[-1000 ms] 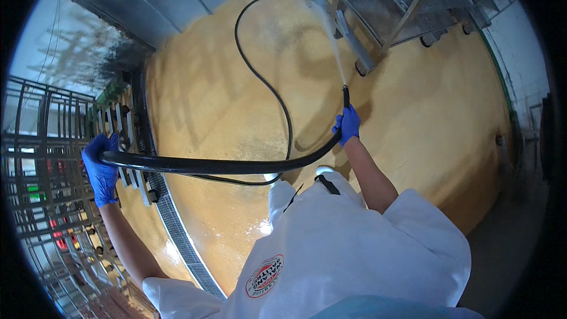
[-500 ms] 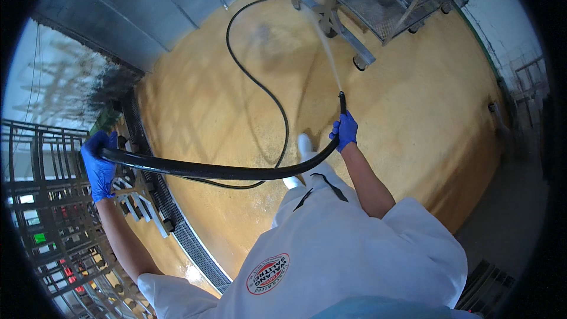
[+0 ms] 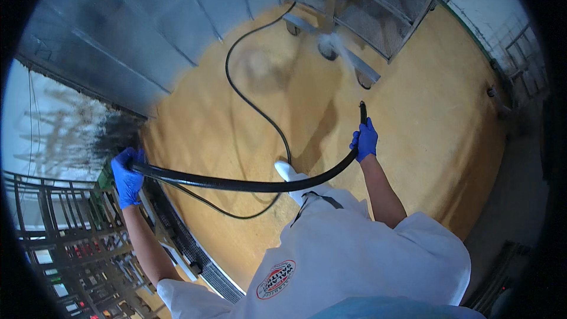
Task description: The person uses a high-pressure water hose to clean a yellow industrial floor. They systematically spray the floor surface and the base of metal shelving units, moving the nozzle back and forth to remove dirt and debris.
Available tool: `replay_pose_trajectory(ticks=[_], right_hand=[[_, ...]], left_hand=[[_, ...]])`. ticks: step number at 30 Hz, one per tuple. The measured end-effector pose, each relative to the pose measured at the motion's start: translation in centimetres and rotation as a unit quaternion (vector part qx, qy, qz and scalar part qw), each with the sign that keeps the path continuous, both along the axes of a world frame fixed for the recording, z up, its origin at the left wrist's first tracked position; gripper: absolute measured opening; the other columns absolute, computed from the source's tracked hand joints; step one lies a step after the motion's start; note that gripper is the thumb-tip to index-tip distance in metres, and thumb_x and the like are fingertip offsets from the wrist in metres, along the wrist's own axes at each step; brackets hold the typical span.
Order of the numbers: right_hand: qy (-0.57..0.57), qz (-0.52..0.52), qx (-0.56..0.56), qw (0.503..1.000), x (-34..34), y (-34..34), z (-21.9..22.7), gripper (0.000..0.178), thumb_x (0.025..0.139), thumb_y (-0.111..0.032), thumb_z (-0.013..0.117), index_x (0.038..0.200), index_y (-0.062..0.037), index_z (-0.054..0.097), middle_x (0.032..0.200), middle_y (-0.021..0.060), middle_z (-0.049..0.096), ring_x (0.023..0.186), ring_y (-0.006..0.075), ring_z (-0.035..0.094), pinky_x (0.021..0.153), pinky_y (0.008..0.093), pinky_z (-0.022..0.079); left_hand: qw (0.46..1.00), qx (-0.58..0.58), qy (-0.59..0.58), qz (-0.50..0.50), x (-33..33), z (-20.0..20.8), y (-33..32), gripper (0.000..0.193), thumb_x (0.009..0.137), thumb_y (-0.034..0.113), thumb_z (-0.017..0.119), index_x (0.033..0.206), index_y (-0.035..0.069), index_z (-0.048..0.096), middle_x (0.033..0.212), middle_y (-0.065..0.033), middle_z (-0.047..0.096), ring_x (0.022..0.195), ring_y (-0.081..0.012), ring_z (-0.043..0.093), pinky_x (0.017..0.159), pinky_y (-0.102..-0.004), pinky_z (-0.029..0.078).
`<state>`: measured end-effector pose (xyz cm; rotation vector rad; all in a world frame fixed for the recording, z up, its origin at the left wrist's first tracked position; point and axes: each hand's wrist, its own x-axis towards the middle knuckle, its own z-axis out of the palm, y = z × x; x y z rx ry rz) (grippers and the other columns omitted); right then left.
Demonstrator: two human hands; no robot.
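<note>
A thick black hose (image 3: 248, 186) sags in a curve between my two raised hands, in front of my white coat. My left hand (image 3: 127, 178), in a blue glove, is closed round the hose at the far left. Close to the hose's open end, my blue-gloved right hand (image 3: 365, 141) grips it, the tip pointing away from me. Water spray (image 3: 342, 50) leaves the tip and strikes the lower frame and caster of a metal rack cart (image 3: 369, 9). A thinner-looking run of the hose trails over the yellow floor (image 3: 413, 136) toward the cart.
Metal wall panels (image 3: 118, 29) rise at the far left. A grated floor drain (image 3: 204, 263) runs along my left side, beside stacked metal racks (image 3: 65, 224). My white boot (image 3: 285, 171) stands near the trailing hose. Further metal frames (image 3: 522, 59) stand at the right wall.
Both hands have shifted right in the picture with the hose, and my view has turned a little. The spray has moved from the floor beside the cart onto its caster and leg.
</note>
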<state>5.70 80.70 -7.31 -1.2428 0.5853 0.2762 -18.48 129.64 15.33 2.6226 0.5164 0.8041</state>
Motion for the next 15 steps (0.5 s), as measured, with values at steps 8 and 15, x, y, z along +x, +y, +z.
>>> replay_pose_trajectory(ticks=[8, 15], right_hand=[[-0.064, 0.027, -0.024, 0.997, 7.9, 8.3, 6.9, 0.057, 0.087, -0.011, 0.041, 0.140, -0.0249, 0.026, 0.053, 0.0012, 0.041, 0.035, 0.0123, 0.039, 0.032, 0.0283, 0.036], [-0.044, 0.007, 0.006, 0.999, 10.2, 15.1, 8.8, 0.057, 0.085, -0.009, 0.041, 0.138, -0.0264, 0.029, 0.054, 0.0016, 0.042, 0.037, 0.0142, 0.040, 0.033, 0.0318, 0.037]], left_hand=[[0.998, -0.065, -0.025, -0.005, 5.0, -3.1, 9.9, 0.036, 0.075, 0.011, 0.068, 0.055, 0.002, 0.039, 0.053, -0.0032, 0.028, 0.053, -0.0104, 0.027, 0.046, -0.0313, 0.025], [0.998, -0.066, -0.018, -0.008, 7.0, -5.1, 18.9, 0.037, 0.074, 0.013, 0.069, 0.055, 0.001, 0.039, 0.051, -0.0078, 0.028, 0.053, -0.0123, 0.026, 0.046, -0.0331, 0.026]])
